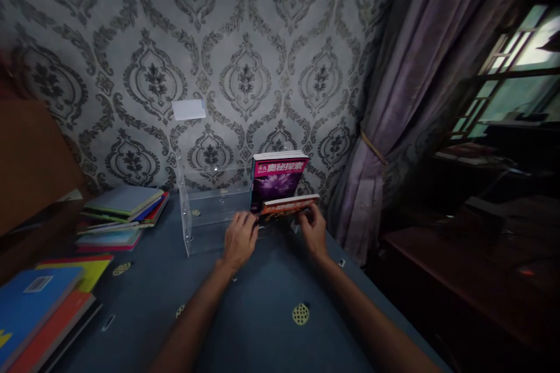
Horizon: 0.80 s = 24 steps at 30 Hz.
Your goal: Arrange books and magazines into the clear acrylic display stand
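Note:
A clear acrylic book rack [185,215] stands on the table against the wall. At its right end a book with a pink and purple cover [277,179] stands upright, its pale top edge showing a small stack. In front of it, lower down, an orange book [289,206] is tilted so that its white top edge faces up. My right hand [313,228] grips its right side between thumb and fingers. Closed at the book's lower left corner is my left hand [240,238], its fingertips partly hidden. The orange book's bottom edge is hard to see in shadow.
Stacked books [125,204] lie left of the rack. Nearer, at the left edge, are blue [39,297], yellow and red books. A blue-grey cloth [262,315] with pineapple prints covers the table. A tied purple curtain [371,157] hangs at the right, beside a dark red surface [441,256].

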Available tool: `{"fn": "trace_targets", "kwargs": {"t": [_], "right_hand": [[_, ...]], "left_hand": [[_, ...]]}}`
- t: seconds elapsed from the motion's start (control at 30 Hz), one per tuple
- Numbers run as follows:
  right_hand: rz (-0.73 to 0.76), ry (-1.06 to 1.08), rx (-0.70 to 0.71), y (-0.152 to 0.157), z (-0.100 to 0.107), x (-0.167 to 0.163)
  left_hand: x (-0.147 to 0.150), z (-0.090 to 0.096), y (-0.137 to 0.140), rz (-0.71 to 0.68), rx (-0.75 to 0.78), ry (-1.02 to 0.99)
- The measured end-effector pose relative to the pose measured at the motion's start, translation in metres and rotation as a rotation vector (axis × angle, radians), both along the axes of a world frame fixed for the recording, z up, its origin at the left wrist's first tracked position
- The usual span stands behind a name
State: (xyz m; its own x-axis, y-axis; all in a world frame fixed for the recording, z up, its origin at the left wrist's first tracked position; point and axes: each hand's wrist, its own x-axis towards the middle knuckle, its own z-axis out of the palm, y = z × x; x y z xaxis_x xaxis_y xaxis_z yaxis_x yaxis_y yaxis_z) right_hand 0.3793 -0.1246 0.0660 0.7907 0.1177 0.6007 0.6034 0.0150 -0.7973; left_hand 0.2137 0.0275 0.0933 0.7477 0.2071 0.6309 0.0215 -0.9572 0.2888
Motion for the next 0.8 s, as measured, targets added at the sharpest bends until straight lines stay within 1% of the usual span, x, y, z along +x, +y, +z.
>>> {"fn": "trace_targets", "kwargs": {"t": [0.13, 0.23, 0.3, 0.4, 0.6, 0.8], "right_hand": [[0.005, 0.021, 0.010, -0.001, 0.001, 0.000], [0.017, 0.037, 0.008, -0.002, 0.002, -0.001], [0.020, 0.048, 0.018, -0.002, 0.003, -0.002], [0.013, 0.055, 0.019, -0.001, 0.004, -0.003], [-0.001, 0.034, 0.006, -0.001, 0.003, -0.001], [-0.032, -0.100, -0.063, -0.001, 0.003, 0.004]], "left_hand": [[-0.002, 0.003, -0.003, 0.003, 0.047, -0.018], [-0.002, 0.003, -0.006, -0.016, 0.037, 0.032], [-0.002, 0.003, -0.007, -0.004, 0.027, 0.081], [-0.001, 0.004, -0.008, 0.048, 0.039, 0.141], [0.004, 0.009, -0.008, 0.159, 0.068, 0.186], [0.008, 0.012, -0.009, 0.236, 0.039, 0.208]]}}
